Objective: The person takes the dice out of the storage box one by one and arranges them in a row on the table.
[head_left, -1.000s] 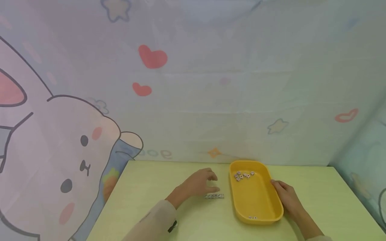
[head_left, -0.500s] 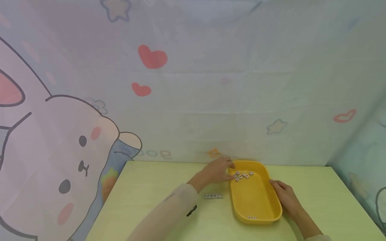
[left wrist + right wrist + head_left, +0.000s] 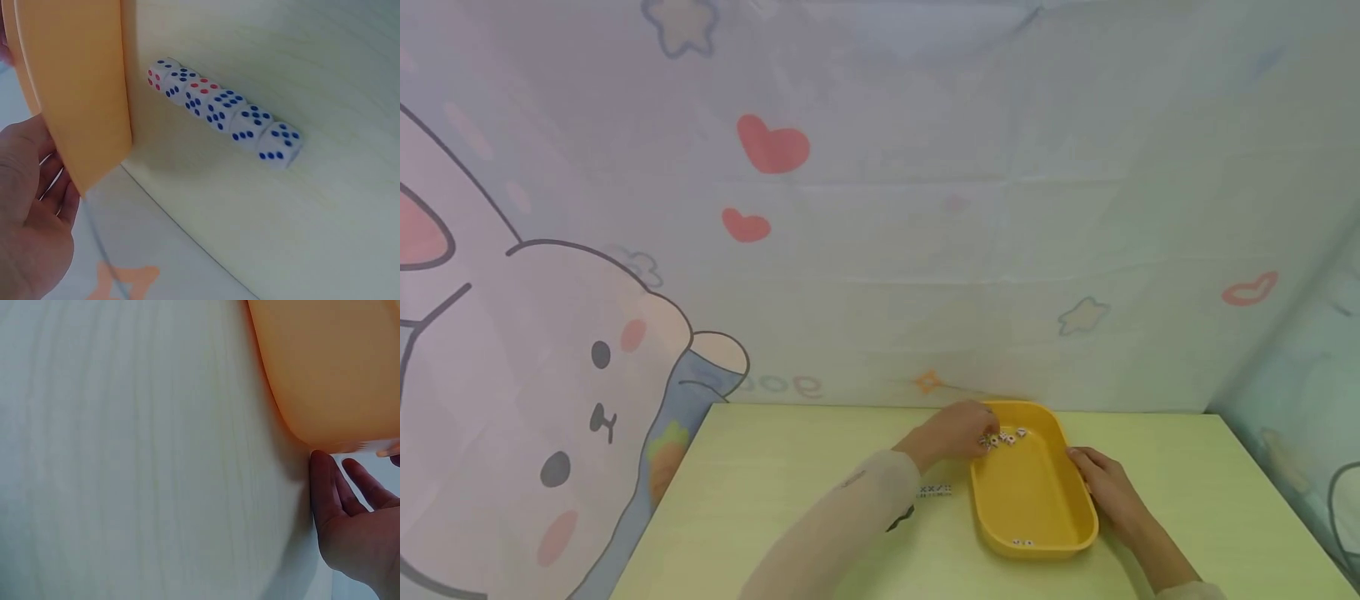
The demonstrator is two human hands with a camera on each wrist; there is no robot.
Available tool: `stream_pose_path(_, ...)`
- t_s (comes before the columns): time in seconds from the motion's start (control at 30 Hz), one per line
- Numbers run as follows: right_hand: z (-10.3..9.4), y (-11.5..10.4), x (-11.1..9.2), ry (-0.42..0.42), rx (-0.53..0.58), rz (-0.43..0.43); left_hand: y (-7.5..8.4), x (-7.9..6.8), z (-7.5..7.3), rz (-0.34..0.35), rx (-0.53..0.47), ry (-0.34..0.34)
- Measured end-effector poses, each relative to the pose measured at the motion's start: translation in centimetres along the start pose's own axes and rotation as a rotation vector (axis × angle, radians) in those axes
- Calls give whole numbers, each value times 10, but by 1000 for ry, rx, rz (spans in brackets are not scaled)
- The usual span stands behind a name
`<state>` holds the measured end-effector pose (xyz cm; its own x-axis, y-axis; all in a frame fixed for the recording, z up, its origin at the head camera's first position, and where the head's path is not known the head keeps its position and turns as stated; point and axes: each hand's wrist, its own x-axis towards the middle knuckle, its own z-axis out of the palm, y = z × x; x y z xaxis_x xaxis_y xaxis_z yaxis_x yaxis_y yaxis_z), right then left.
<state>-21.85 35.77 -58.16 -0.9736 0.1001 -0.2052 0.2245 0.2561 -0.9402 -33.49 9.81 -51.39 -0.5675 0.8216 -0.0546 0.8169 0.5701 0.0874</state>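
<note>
A yellow tray (image 3: 1036, 500) stands on the table, with a loose cluster of small white dice (image 3: 1011, 438) at its far end. My left hand (image 3: 955, 432) reaches over the tray's left rim, its fingers bent down at the dice. Its fingertips are hidden, so whether they pinch a die cannot be seen. My right hand (image 3: 1108, 485) holds the tray's right side, thumb at the rim and fingers along the outer wall. Left of the tray lies a straight row of touching dice (image 3: 222, 109) with blue and red dots, partly behind my left sleeve in the head view.
Two small dice (image 3: 1022, 542) sit at the tray's near end. The pale green table (image 3: 790, 475) reaches back to a cloth backdrop (image 3: 880, 292) printed with a rabbit and hearts. A dark cable (image 3: 1333, 508) hangs at the right edge.
My left hand has moved right and away from the dice row, over the tray's rim to the dice cluster. My right hand has kept its hold on the tray.
</note>
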Motion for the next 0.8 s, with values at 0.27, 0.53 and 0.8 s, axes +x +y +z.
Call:
stream_pose_path(0.27,-2,3,3,-29,41,11,12,10,4,-64,80,-40)
stream_pose_path(0.53,-2,7,5,-18,50,20,19,21,16,-159,147,-23)
stream_pose_path(0.8,-2,9,4,-9,95,21,23,22,19,-159,208,-1)
